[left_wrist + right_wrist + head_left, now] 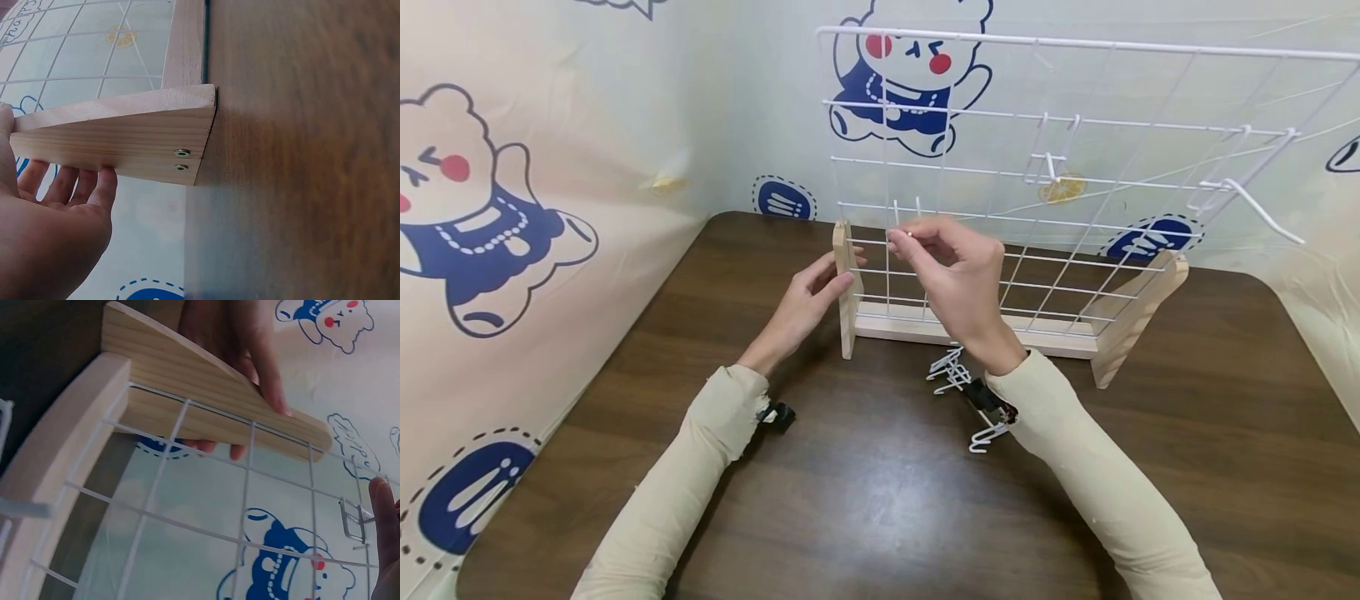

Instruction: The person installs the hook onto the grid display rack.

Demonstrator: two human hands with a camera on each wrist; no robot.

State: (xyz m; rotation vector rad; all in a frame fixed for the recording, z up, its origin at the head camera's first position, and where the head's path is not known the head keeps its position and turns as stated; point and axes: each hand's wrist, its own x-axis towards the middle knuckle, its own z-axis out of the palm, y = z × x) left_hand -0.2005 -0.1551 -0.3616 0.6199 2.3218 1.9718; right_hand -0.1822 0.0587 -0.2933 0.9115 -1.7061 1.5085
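Grid (1075, 167) stands on worktop (865, 500), mid-back. Loose hooks (958, 379) lie just before it. Left hand (805, 304) on its left foot (846, 287), right hand (958, 275) at its front.

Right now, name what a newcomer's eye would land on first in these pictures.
First, the white wire grid standing upright in its wooden stand on the dark table. In front of it, the right hand pinches a small white hook at the wires, while the left hand rests against the stand's left foot. Cartoon bears cover the backdrop.
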